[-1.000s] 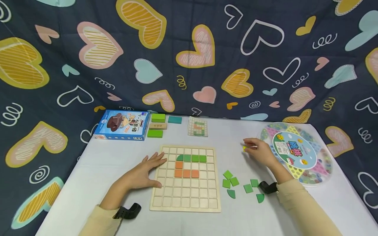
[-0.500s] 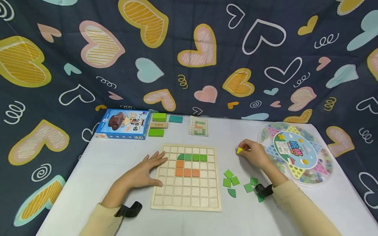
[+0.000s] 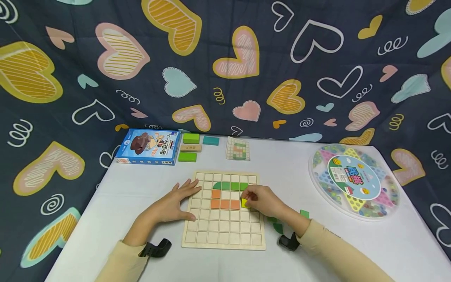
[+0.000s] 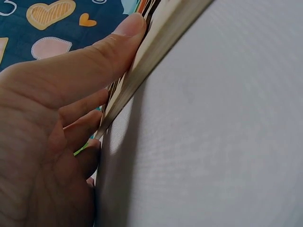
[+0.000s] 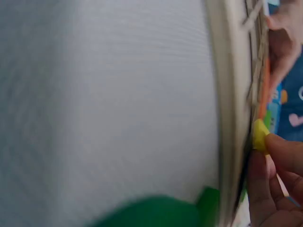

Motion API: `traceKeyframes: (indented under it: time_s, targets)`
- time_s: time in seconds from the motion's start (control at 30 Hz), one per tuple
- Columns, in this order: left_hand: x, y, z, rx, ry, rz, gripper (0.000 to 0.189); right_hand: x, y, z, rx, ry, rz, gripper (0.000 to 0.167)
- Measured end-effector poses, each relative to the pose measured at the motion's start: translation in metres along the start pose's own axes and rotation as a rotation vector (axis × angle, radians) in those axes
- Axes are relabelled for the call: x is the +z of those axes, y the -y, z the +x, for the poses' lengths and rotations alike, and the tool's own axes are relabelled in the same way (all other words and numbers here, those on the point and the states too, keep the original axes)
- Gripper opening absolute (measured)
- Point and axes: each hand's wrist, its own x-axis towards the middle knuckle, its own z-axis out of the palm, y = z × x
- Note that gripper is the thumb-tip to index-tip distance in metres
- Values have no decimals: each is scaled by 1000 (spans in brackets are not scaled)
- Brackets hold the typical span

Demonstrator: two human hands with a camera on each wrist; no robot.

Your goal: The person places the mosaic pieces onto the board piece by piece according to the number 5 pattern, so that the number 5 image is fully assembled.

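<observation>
A light wooden grid board lies in the middle of the head view. My left hand rests at its left edge with fingers spread; in the left wrist view the thumb touches the board's rim. Over the right part of the grid, my right hand pinches a yellow tile between thumb and fingertips, just right of a row of orange tiles. Green tiles sit in a row above, the leftmost with a rounded corner. The right hand overlaps nearby cells.
Loose green pieces lie right of the board, partly hidden under the right forearm. Behind the board is a small pattern card. A blue game box and several blocks stand back left; a round marble game lies right.
My right hand has carried the yellow tile leftward from beside the round marble game to over the board. The left hand has stayed at the board's edge.
</observation>
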Motion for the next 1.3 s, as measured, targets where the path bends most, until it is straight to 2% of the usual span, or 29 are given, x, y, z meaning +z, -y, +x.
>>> traceKeyframes:
  time_s: [0.17, 0.3, 0.47, 0.6, 0.77, 1.03, 1.3]
  targets:
    - [1, 0, 1, 1, 4, -2, 94, 7, 1, 1, 12, -11, -36, 14]
    - [1, 2, 0, -1, 0, 0, 94, 8, -1, 2, -13, -8, -50, 14]
    - [3, 4, -1, -7, 4, -2, 94, -3, -6, -2, -32, -41, -15, 12]
    - [4, 4, 0, -9, 4, -1, 95, -29, -19, -20, -17, -86, -8, 20]
    - [2, 4, 2, -7, 3, 4, 95, -48, -45, -50, 18, -54, -101, 28]
    - [3, 3, 2, -16, 8, -5, 96, -53, -57, -80, 12, -25, -171, 29]
    - [2, 2, 3, -29, 7, 6, 96, -49, -61, -84, -35, -22, -271, 25]
